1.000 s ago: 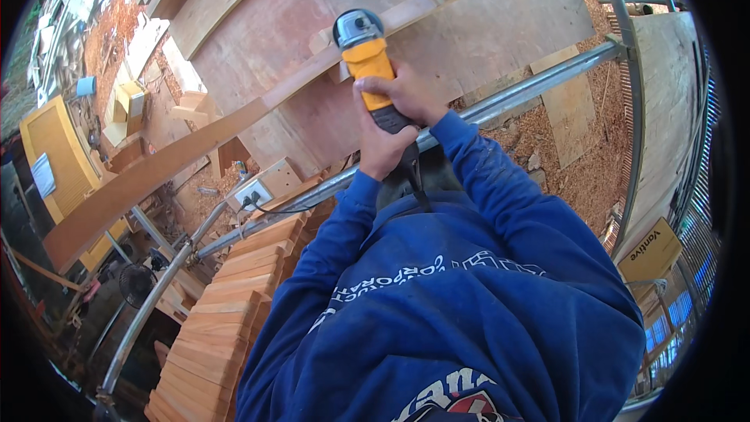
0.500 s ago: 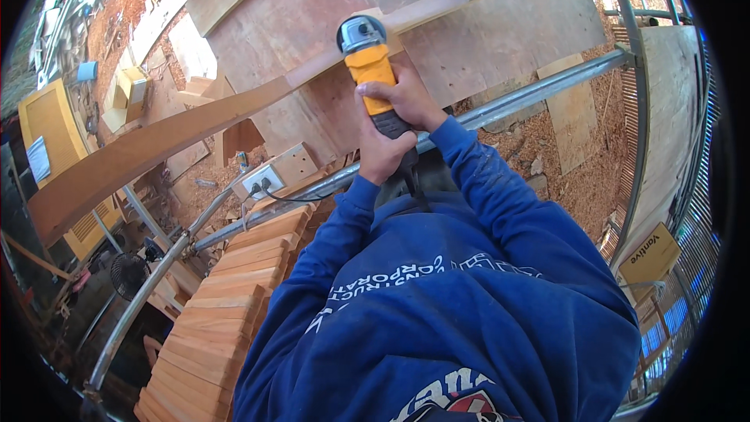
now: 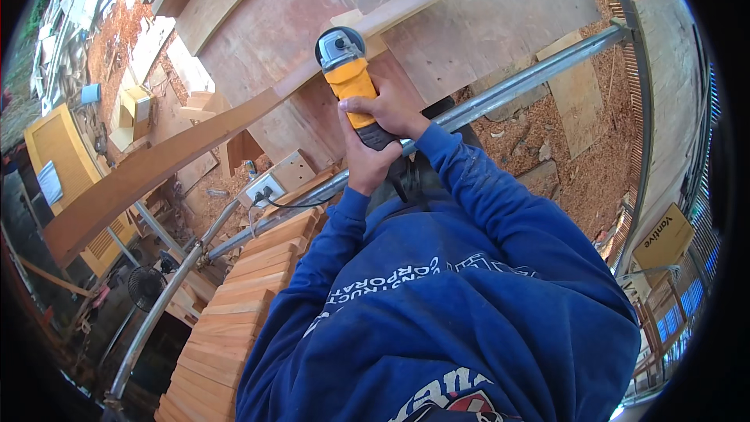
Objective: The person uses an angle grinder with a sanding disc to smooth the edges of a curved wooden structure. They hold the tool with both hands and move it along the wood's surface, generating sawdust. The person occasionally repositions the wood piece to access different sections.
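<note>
A yellow and black angle grinder (image 3: 349, 82) is held in both my hands, its metal head and round disc pointing away from me. My left hand (image 3: 367, 159) wraps round the black rear end of the body. My right hand (image 3: 393, 109) grips the yellow middle part from the right side. Under the disc runs a long curved wooden piece (image 3: 168, 145), which crosses from the lower left to the upper right. The head hides the disc's underside, so I cannot tell whether it touches the wood.
A plywood surface (image 3: 469, 39) lies beyond a metal pipe rail (image 3: 531, 70). To the left are a socket box (image 3: 267, 189) with plugs and a cord, stacked wooden strips (image 3: 223, 328), a fan (image 3: 147, 287) and a yellow panel (image 3: 58, 144). Wood shavings (image 3: 512, 144) cover the ground.
The grinder and both my hands have shifted slightly left and toward me along the curved wood. My grip is the same. The whole view has turned a little.
</note>
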`<action>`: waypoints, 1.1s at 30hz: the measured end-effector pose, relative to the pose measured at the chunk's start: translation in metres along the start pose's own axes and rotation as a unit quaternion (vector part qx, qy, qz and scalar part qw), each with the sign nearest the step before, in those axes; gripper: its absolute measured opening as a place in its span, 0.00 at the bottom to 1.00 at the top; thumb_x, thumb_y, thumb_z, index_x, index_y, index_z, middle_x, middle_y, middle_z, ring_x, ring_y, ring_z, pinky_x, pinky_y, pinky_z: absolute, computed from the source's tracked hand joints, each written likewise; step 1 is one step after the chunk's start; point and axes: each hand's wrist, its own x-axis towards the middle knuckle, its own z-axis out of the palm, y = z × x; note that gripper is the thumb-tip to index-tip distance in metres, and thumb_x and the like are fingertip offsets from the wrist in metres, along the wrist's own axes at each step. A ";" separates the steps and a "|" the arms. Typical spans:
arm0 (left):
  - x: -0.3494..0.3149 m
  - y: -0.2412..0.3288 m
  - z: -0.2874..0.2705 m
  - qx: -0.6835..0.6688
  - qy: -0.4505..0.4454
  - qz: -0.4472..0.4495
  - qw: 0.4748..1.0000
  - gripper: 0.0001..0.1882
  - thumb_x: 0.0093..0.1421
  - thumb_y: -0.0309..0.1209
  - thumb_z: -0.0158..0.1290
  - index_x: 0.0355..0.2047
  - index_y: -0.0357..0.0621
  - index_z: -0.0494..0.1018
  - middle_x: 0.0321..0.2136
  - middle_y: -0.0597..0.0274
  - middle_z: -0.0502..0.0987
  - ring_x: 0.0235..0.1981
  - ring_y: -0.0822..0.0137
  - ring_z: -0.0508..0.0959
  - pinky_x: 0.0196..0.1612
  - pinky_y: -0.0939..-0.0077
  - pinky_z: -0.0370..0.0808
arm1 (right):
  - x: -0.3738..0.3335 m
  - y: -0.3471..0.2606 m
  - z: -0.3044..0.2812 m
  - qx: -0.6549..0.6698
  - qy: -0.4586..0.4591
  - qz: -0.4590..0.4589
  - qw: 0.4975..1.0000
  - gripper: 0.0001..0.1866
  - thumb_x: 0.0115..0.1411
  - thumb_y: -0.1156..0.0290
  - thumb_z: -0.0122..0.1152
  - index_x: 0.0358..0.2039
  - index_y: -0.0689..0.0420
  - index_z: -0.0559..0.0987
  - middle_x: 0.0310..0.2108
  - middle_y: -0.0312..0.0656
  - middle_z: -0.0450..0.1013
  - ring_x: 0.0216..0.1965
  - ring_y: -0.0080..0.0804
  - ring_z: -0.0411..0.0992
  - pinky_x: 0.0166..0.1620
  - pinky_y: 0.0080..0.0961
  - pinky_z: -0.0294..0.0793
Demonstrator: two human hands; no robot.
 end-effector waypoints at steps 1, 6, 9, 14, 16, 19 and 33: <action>0.002 -0.001 0.005 0.003 -0.004 0.005 1.000 0.53 0.43 0.20 0.61 0.68 0.45 0.46 0.45 0.55 0.71 0.38 0.66 0.78 0.39 0.72 0.79 | -0.001 -0.005 -0.005 -0.004 0.005 -0.026 1.000 0.26 0.55 0.59 0.73 0.48 0.63 0.78 0.42 0.43 0.80 0.42 0.31 0.78 0.48 0.29 0.77; 0.019 0.003 0.049 -0.016 -0.055 -0.008 0.998 0.54 0.43 0.20 0.61 0.69 0.45 0.44 0.45 0.55 0.71 0.39 0.66 0.78 0.40 0.72 0.79 | -0.004 -0.014 -0.054 0.022 0.014 0.009 1.000 0.24 0.58 0.61 0.70 0.50 0.62 0.77 0.43 0.38 0.78 0.43 0.27 0.76 0.51 0.27 0.75; 0.027 -0.003 0.063 -0.005 -0.066 -0.014 0.998 0.57 0.43 0.21 0.62 0.71 0.45 0.42 0.45 0.55 0.71 0.40 0.66 0.78 0.42 0.73 0.78 | -0.007 -0.025 -0.073 0.033 0.036 0.024 0.999 0.23 0.58 0.61 0.69 0.50 0.61 0.78 0.43 0.38 0.78 0.43 0.25 0.76 0.49 0.26 0.76; 0.016 0.005 0.049 0.015 -0.037 -0.018 0.999 0.58 0.43 0.21 0.62 0.71 0.44 0.41 0.46 0.54 0.71 0.41 0.65 0.78 0.43 0.72 0.78 | -0.004 -0.012 -0.050 0.047 0.002 0.000 0.999 0.25 0.58 0.61 0.70 0.52 0.61 0.76 0.45 0.39 0.78 0.45 0.28 0.76 0.51 0.27 0.75; 0.007 0.000 0.033 0.025 -0.010 -0.007 1.000 0.57 0.43 0.21 0.62 0.71 0.44 0.41 0.47 0.54 0.71 0.42 0.65 0.78 0.43 0.72 0.78 | -0.004 -0.009 -0.032 0.035 -0.017 0.003 0.999 0.26 0.57 0.61 0.71 0.52 0.61 0.76 0.46 0.40 0.78 0.46 0.29 0.76 0.52 0.28 0.75; -0.009 0.000 0.009 0.047 0.028 -0.006 0.998 0.56 0.43 0.21 0.62 0.70 0.44 0.42 0.47 0.53 0.71 0.42 0.64 0.78 0.44 0.71 0.79 | -0.006 0.004 -0.008 0.024 -0.049 0.041 0.998 0.28 0.57 0.61 0.72 0.53 0.62 0.75 0.47 0.41 0.77 0.47 0.30 0.76 0.53 0.30 0.74; 0.020 -0.007 0.031 0.029 -0.061 0.029 0.997 0.55 0.44 0.21 0.61 0.70 0.44 0.43 0.44 0.57 0.72 0.38 0.70 0.77 0.38 0.74 0.77 | -0.004 -0.013 -0.041 0.032 0.012 0.021 0.999 0.24 0.59 0.62 0.70 0.52 0.62 0.76 0.45 0.38 0.77 0.44 0.25 0.76 0.50 0.26 0.76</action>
